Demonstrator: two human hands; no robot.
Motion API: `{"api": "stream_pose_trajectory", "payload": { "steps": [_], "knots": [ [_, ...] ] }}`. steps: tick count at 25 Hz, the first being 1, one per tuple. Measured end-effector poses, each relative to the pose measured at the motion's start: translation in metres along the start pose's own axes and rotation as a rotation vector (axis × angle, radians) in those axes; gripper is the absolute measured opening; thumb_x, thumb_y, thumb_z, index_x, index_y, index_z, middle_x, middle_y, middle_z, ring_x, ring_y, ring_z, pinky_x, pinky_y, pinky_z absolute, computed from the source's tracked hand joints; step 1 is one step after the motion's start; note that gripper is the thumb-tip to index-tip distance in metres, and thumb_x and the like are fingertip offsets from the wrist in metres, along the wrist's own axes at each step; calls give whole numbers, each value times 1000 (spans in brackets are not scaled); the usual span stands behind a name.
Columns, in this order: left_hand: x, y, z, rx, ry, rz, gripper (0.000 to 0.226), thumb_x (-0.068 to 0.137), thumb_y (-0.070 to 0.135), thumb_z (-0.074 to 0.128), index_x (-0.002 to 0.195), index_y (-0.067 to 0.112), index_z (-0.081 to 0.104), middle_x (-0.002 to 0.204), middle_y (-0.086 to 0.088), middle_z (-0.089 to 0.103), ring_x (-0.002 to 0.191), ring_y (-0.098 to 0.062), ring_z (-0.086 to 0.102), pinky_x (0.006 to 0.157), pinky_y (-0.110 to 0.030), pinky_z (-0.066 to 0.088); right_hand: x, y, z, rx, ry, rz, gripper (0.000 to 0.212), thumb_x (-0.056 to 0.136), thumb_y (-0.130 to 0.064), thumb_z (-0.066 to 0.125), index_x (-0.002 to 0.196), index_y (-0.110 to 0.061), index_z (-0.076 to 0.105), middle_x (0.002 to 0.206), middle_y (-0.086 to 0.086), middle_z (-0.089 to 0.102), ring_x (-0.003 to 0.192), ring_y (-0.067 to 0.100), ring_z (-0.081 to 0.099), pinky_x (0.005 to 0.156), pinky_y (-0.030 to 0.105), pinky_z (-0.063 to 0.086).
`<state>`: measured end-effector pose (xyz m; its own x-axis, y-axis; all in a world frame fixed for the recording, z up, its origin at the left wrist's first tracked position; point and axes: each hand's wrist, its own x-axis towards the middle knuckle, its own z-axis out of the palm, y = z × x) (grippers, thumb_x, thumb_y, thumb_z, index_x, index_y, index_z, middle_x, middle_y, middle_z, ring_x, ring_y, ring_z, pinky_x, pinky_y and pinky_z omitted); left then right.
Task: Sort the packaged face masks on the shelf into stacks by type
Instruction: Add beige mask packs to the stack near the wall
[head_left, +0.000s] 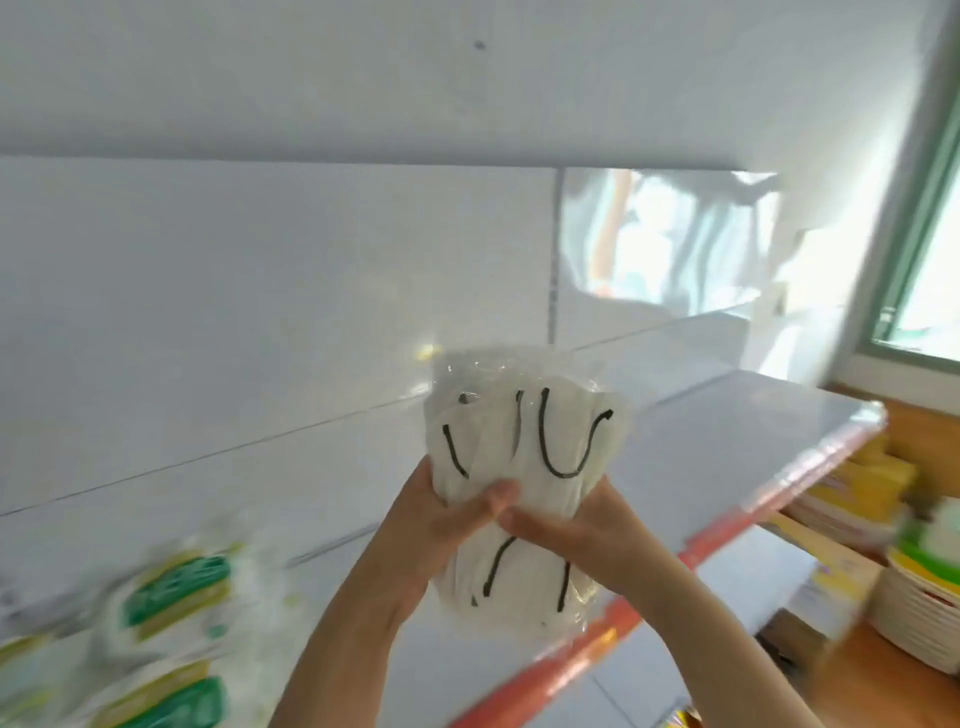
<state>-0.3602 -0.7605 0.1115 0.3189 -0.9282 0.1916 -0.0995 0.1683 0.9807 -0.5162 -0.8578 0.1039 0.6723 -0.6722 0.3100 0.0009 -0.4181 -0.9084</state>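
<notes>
I've got both hands wrapped round the clear pack of white masks (524, 467), left hand (441, 519) and right hand (571, 530) squeezing its middle, lifted above the white shelf (727, 431), probably to carry it to its stack. Green-labelled packs (176, 587), blurred, lie lower left; stacked plates (919, 613) sit right, nothing blocking

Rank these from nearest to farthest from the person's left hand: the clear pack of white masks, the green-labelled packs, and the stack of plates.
1. The clear pack of white masks: the left hand grips it, centre.
2. The green-labelled packs: lower left on the shelf, blurred.
3. The stack of plates: far right, below the shelf edge.
</notes>
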Motion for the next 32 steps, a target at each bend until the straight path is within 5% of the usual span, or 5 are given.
{"api": "stream_pose_trajectory", "payload": {
  "steps": [11, 18, 25, 30, 32],
  "knots": [
    [198, -68, 202, -120, -449, -132, 55, 82, 30, 79, 133, 19, 61, 122, -12, 73, 112, -33, 71, 92, -54, 58, 19, 124, -229, -108, 88, 244, 57, 69, -52, 80, 120, -41, 59, 110, -22, 70, 106, -2, 65, 87, 21, 55],
    [356, -85, 281, -324, -201, -243, 55, 77, 32, 80, 124, 7, 65, 113, -18, 75, 103, -37, 73, 85, -51, 60, 110, 189, -359, 83, 282, 207, 88, 64, -56, 85, 140, -35, 44, 122, -1, 69, 112, 17, 67, 95, 44, 55],
    [459, -117, 376, -379, -32, -286, 47, 85, 32, 71, 125, 10, 65, 111, -15, 77, 98, -34, 75, 83, -47, 59, 143, 290, -449, 358, 247, 251, 123, 26, -78, 84, 136, -47, 37, 131, -10, 59, 113, 17, 60, 93, 42, 52],
    [505, -141, 454, -456, 419, -118, 35, 88, 27, 69, 121, 16, 68, 106, -6, 79, 92, -24, 77, 80, -39, 57, 200, 359, -508, 276, 114, 118, 138, 22, -85, 76, 143, -41, 29, 131, -13, 59, 110, -3, 60, 91, 6, 44],
    [513, -142, 479, -495, 503, -47, 41, 88, 26, 69, 127, 18, 65, 116, -8, 76, 104, -26, 74, 90, -44, 56, 235, 363, -537, 404, 108, 169, 131, 29, -65, 93, 143, -29, 40, 131, -1, 64, 115, 12, 65, 100, 29, 51]
  ]
}}
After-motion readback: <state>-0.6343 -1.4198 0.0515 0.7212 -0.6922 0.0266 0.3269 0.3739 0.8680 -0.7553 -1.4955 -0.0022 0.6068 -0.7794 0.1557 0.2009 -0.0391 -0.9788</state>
